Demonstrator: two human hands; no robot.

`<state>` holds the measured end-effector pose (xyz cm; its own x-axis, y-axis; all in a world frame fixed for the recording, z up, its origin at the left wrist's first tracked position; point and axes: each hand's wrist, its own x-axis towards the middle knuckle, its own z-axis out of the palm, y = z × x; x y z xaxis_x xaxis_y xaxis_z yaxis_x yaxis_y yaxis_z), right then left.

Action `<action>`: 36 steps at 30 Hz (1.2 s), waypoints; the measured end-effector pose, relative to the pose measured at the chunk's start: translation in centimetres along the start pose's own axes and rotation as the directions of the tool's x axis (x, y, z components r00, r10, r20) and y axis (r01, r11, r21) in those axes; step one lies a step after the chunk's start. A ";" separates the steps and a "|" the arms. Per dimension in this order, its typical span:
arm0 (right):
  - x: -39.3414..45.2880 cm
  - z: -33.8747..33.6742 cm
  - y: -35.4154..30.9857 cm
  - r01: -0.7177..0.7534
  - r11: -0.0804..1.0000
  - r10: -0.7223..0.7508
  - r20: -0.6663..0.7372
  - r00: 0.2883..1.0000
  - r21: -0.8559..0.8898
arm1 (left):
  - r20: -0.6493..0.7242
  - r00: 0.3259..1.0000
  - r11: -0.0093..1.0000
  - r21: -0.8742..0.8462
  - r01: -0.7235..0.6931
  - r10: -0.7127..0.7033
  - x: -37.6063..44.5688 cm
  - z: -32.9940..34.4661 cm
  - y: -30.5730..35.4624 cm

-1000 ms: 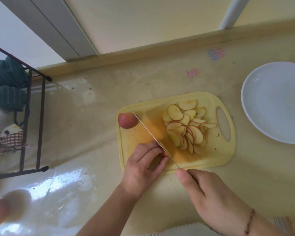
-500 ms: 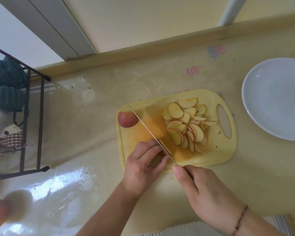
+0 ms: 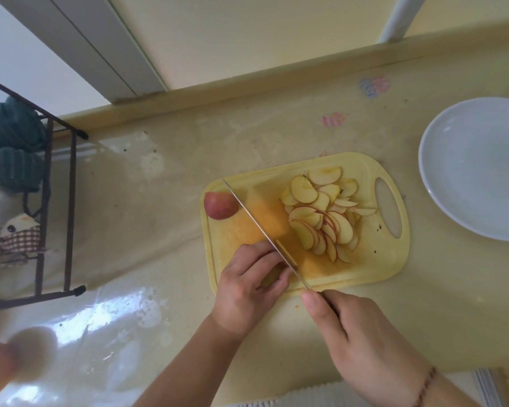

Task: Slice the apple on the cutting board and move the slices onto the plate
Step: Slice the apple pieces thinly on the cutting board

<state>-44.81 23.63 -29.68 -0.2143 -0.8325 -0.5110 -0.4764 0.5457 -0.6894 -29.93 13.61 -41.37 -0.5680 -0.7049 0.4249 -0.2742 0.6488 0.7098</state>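
Over the last second little has shifted: the knife (image 3: 265,233) lies along the same slanted line across the yellow cutting board (image 3: 373,268), its tip at the far left edge, and the blade has moved only slightly. The right hand (image 3: 362,345) is wrapped around the handle, forefinger laid along the spine. The left hand (image 3: 247,286) is curled over a piece of apple at the board's near edge; the piece is almost wholly hidden, so I cannot tell how much is left. The slicing goes on, stroke by stroke. A heap of slices (image 3: 323,212) lies right of the blade, and an uncut red chunk (image 3: 220,205) sits at the board's far left corner. The white plate (image 3: 441,183), to the right, holds nothing yet, so the transfer has not begun.
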 end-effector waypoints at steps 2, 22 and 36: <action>0.0 0.1 0.0 -0.007 1.000 0.007 -0.001 1.000 -0.009 | -0.005 1.000 1.000 0.002 -0.012 0.012 0.0 0.0 0.0; 2.1 0.8 -0.4 -0.009 1.000 0.009 0.006 1.000 -0.010 | -0.010 1.000 1.000 0.009 -0.009 0.009 0.3 0.0 0.2; 4.5 -0.2 1.0 -0.037 0.997 0.034 0.045 0.998 0.064 | 0.025 0.999 0.998 0.052 0.020 -0.021 0.0 -0.2 0.0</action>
<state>-46.36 20.40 -32.55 -0.1917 -0.8081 -0.5569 -0.4127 0.5812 -0.7013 -29.78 13.58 -41.22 -0.5812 -0.7111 0.3957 -0.3251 0.6487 0.6881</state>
